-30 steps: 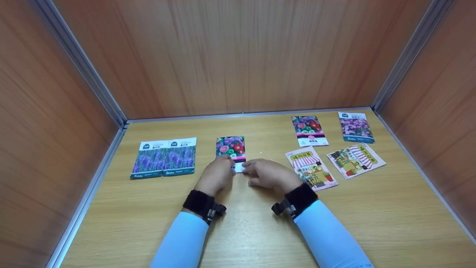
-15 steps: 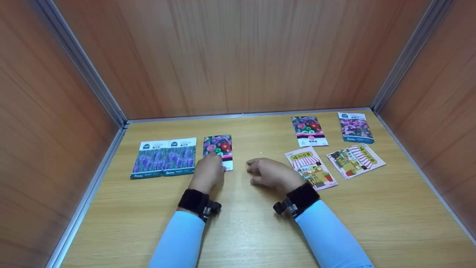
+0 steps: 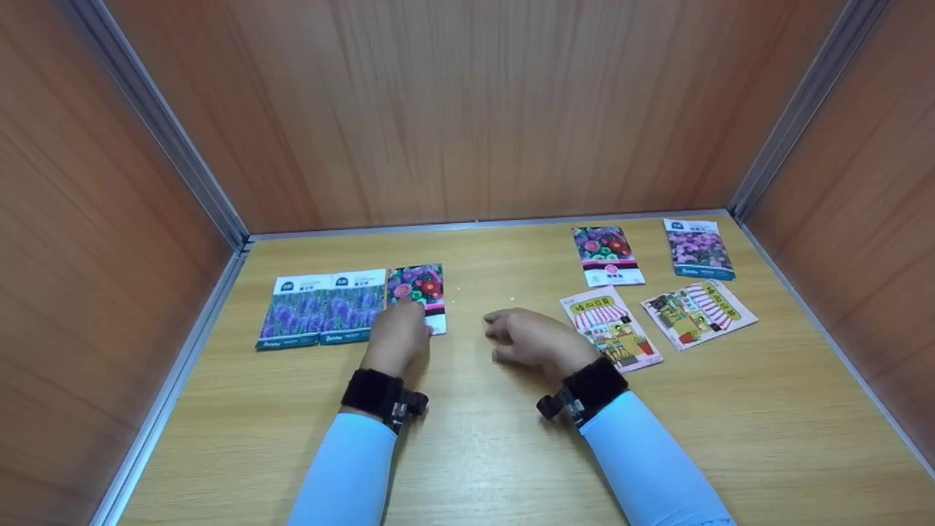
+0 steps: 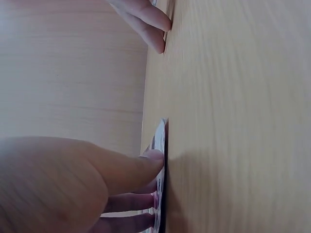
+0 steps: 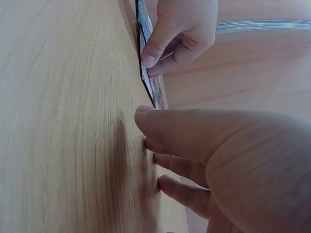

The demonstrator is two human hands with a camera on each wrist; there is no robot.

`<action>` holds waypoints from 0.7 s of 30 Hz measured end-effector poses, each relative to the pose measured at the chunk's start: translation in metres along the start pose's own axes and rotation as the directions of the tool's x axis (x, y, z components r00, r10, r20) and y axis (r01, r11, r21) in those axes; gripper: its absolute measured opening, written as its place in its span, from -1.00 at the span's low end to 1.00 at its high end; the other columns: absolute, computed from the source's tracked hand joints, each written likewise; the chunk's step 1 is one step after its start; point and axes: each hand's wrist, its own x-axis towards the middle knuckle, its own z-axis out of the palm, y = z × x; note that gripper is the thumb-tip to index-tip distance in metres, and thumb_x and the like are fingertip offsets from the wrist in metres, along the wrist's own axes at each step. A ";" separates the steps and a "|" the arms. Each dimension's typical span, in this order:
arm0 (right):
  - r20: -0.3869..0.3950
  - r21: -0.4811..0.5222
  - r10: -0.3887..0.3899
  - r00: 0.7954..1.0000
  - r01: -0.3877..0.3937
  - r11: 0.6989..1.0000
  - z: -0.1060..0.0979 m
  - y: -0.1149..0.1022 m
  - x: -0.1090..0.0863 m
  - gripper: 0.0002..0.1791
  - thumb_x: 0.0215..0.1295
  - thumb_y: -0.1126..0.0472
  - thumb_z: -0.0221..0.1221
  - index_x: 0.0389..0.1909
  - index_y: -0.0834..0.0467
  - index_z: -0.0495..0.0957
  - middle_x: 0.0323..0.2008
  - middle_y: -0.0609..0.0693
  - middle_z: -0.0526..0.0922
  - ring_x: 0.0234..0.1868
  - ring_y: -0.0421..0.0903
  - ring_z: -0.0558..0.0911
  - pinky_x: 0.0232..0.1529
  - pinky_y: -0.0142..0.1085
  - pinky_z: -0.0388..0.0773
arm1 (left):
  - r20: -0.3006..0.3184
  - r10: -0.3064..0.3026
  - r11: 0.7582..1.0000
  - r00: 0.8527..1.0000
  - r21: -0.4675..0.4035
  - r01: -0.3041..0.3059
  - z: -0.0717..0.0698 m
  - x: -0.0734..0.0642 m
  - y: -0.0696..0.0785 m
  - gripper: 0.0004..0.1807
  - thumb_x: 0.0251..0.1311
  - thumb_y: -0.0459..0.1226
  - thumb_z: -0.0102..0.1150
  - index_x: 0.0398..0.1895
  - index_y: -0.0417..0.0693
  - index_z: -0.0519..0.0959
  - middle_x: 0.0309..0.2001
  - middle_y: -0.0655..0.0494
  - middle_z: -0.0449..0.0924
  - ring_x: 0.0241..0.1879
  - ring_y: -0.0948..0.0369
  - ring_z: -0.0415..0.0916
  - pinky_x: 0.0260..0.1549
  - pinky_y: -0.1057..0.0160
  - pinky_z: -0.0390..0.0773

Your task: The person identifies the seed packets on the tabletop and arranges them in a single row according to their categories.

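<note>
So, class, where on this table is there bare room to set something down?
Free: near left, between the lavender packets and left sleeve; near right, between the right sleeve and right wall; near centre, between the sleeves. Crowded: back right, with four packets close together, and the lavender row's right end, where the left hand holds a multicoloured-flower packet.

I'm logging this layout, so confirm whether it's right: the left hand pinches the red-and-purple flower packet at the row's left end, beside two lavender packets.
Wrong end: the left hand pinches the red-and-purple flower packet at the row's right end, beside two lavender packets, as the head view shows.
</note>
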 end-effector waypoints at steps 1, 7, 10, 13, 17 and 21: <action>0.001 -0.001 0.003 1.000 -0.003 1.000 0.000 0.000 0.000 -0.45 0.64 0.04 0.38 0.54 0.09 0.64 0.74 -0.05 0.43 0.77 0.10 0.38 0.80 0.04 0.30 | 0.005 -0.004 1.000 1.000 -0.001 0.004 0.000 0.000 0.000 -0.76 0.57 -0.18 0.41 -0.02 -0.22 0.78 -0.02 -0.12 0.76 -0.02 -0.11 0.75 0.09 -0.15 0.78; 0.006 0.011 0.026 1.000 -0.026 1.000 0.000 0.000 0.000 -0.46 0.64 0.04 0.38 0.54 0.05 0.64 0.74 -0.09 0.43 0.78 0.08 0.37 0.80 0.04 0.29 | 0.002 0.001 1.000 1.000 0.015 -0.001 0.000 0.000 -0.003 -0.77 0.57 -0.21 0.41 0.00 -0.22 0.79 0.01 -0.11 0.76 0.01 -0.12 0.76 0.11 -0.17 0.78; 0.004 0.005 0.009 1.000 -0.009 1.000 0.000 0.000 0.000 -0.46 0.64 0.05 0.38 0.54 0.08 0.64 0.74 -0.06 0.43 0.78 0.09 0.37 0.80 0.03 0.30 | -0.028 0.016 1.000 0.999 0.023 -0.016 0.000 -0.001 -0.004 -0.79 0.54 -0.23 0.43 -0.04 -0.23 0.79 0.00 -0.12 0.77 0.01 -0.13 0.77 0.09 -0.18 0.79; 0.004 0.001 -0.009 1.000 0.009 1.000 0.000 0.001 0.000 -0.46 0.65 0.05 0.37 0.54 0.10 0.64 0.74 -0.04 0.42 0.77 0.11 0.37 0.80 0.02 0.30 | -0.062 0.039 0.999 0.997 0.031 -0.038 -0.001 -0.002 -0.005 -0.82 0.49 -0.26 0.46 -0.09 -0.24 0.80 -0.04 -0.14 0.80 -0.02 -0.15 0.79 0.04 -0.19 0.80; 0.007 0.003 -0.006 1.000 0.006 1.000 -0.001 0.000 -0.001 -0.45 0.65 0.04 0.37 0.55 0.09 0.63 0.74 -0.06 0.42 0.78 0.10 0.37 0.80 0.03 0.29 | -0.078 0.053 0.998 0.996 0.040 -0.050 -0.002 -0.004 -0.005 -0.84 0.47 -0.27 0.48 -0.10 -0.23 0.79 -0.06 -0.15 0.81 -0.04 -0.15 0.80 0.01 -0.19 0.81; 0.010 0.003 0.004 1.000 -0.004 1.000 0.000 0.000 -0.001 -0.44 0.65 0.04 0.37 0.56 0.08 0.62 0.75 -0.06 0.41 0.78 0.10 0.36 0.81 0.04 0.28 | -0.067 0.050 0.998 0.997 0.040 -0.048 -0.003 -0.003 -0.006 -0.84 0.47 -0.26 0.48 -0.10 -0.21 0.79 -0.07 -0.13 0.82 -0.05 -0.14 0.80 0.00 -0.17 0.80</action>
